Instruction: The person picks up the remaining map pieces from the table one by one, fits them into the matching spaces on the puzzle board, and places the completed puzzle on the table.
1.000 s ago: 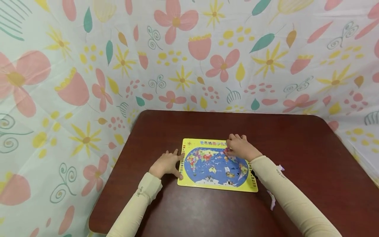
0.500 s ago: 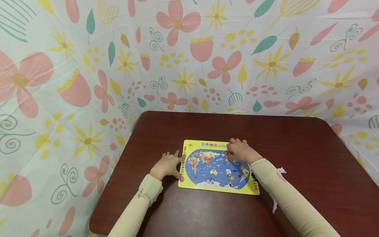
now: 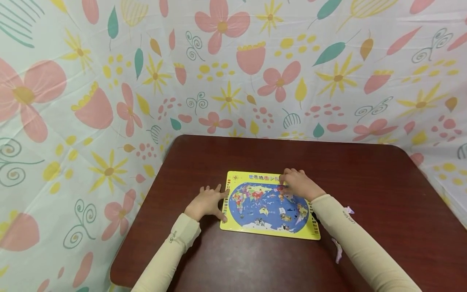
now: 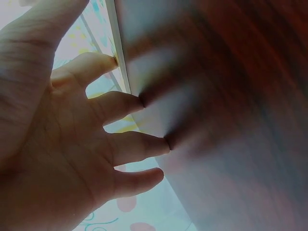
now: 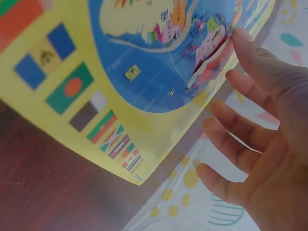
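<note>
A yellow-bordered world map jigsaw board (image 3: 251, 230) lies flat on the table. My left hand (image 3: 206, 202) is at its left edge, thumb and forefinger on the border. In the left wrist view the fingers of this hand (image 4: 72, 144) are spread, some tips down on the tabletop. Over the board's upper right part is my right hand (image 3: 300, 184). The right wrist view shows its thumb tip on a map piece (image 5: 209, 62) whose pale edge stands a little proud of the board. The other fingers of this hand (image 5: 269, 125) are loosely bent beyond the top edge.
Two small pale purple pieces, one nearer (image 3: 337, 250) and one farther (image 3: 349, 209), lie on the dark red-brown table (image 3: 248, 263) by the right forearm. A flower-print cloth (image 3: 233, 81) hangs behind the table and along its left side.
The reddish piece by my right thumb has shifted and sits lower against the board. Both hands keep nearly the same places; the head view has moved slightly.
</note>
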Tool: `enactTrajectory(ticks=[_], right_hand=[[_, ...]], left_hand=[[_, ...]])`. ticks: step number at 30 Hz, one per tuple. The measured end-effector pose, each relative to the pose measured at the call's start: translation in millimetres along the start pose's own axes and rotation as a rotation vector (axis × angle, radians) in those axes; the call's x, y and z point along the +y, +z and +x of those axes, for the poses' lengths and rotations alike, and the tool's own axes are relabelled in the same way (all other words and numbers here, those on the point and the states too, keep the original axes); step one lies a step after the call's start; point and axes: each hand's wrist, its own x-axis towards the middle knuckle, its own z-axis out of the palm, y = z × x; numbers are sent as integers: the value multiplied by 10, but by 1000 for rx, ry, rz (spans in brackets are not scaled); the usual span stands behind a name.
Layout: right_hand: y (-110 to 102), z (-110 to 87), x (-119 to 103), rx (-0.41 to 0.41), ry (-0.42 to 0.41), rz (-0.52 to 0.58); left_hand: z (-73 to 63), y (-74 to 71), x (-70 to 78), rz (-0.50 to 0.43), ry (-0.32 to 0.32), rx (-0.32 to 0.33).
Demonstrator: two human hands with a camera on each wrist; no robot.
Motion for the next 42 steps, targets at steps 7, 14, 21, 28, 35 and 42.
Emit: enactTrajectory(ticks=[7,14,21,28,35,42], right_hand=[[0,-7,5,-19,-1,-3],[0,-28,-19,-28,11,-6],[29,-58,-35,-16,4,-41],[40,-62,-41,57,-36,-53],[82,-75,-16,84,-42,-59],[17,-113,-30,134,-72,-63]], left_hand=[[-12,-9,11,-16,5,-14],[1,14,9,-13,-4,-12],[14,38,2,-10,-7,-11],[3,21,9,-17,-12,-2],[-12,29,46,-35,-21,-1],[-31,5,34,-46,-15,0]])
